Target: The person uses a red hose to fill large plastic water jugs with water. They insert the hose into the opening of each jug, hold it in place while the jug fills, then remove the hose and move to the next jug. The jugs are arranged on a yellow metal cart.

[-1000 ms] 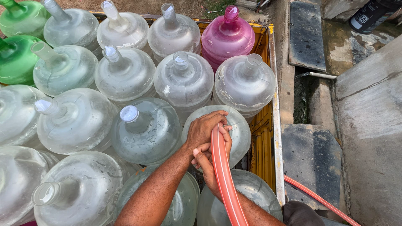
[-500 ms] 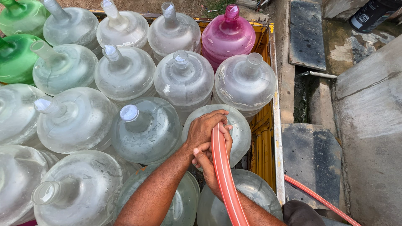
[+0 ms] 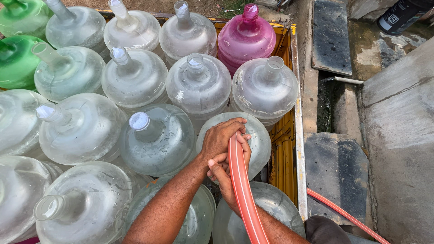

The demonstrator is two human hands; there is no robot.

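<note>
An orange-pink hose runs up from the bottom of the view to the mouth of a clear water jug. My left hand covers the jug's neck and wraps around the hose end. Just below it, my right hand grips the hose from underneath. The jug's mouth is hidden under my hands. Another clear jug with a white cap stands directly to the left.
Several clear jugs fill a yellow cart bed; a pink jug stands at the back, green jugs at the far left. Right of the cart lie concrete slabs, a drain gap, and more hose.
</note>
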